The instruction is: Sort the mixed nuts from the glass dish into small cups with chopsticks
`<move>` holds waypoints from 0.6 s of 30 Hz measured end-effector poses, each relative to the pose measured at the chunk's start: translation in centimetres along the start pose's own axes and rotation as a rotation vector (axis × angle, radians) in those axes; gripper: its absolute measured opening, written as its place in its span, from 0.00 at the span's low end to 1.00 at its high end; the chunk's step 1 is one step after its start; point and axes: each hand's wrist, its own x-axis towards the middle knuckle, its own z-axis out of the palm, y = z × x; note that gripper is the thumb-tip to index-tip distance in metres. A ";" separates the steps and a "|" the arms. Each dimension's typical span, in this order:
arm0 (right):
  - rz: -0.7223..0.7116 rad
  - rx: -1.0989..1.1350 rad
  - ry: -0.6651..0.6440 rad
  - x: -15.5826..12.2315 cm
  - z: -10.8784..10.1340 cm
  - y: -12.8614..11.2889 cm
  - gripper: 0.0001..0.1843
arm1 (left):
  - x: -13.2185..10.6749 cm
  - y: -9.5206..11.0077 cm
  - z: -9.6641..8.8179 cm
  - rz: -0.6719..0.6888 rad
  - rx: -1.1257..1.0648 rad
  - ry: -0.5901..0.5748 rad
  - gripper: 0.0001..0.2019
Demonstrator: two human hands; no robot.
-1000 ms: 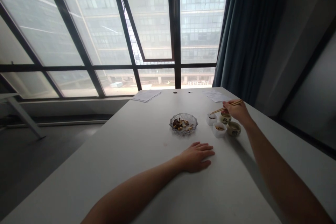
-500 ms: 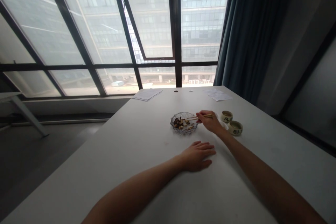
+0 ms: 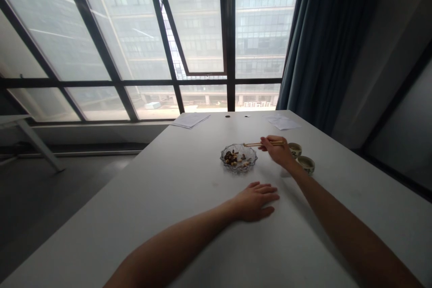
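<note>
My right hand (image 3: 278, 150) is closed around a pair of wooden chopsticks (image 3: 256, 144), whose tips hover just above the right rim of a glass dish (image 3: 226, 161) holding mixed nuts and dark bits. Whether the tips carry anything is too small to tell. Flat on the white table (image 3: 175, 216), palm down with fingers stretched out, lies my left hand (image 3: 254, 200), in front of the dish and holding nothing. Two small ceramic cups (image 3: 305, 162) stand just right of my right hand, which hides the small white containers beside them.
Sheets of paper (image 3: 191, 120) lie at the table's far left edge and more paper (image 3: 282, 122) at the far right. A large window fills the wall beyond. A dark curtain (image 3: 320, 45) hangs at the right. Another table's leg (image 3: 30, 144) shows at the left.
My right hand carried the chopsticks left from the small cups to the glass dish, dipped them in, then lifted them slightly and drew back toward the right. My left hand stayed put.
</note>
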 end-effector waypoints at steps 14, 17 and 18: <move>0.456 -0.134 0.105 0.3 -13.0 -5.6 0.09 | 0.0 0.3 -0.7 -0.002 -0.016 -0.014 0.24; 0.510 -0.181 0.045 0.2 -12.9 -5.5 0.09 | 0.0 0.3 -0.7 -0.007 -0.015 -0.014 0.24; 0.511 -0.181 0.043 0.3 -13.0 -5.5 0.09 | 0.0 0.3 -0.6 -0.008 -0.015 -0.015 0.24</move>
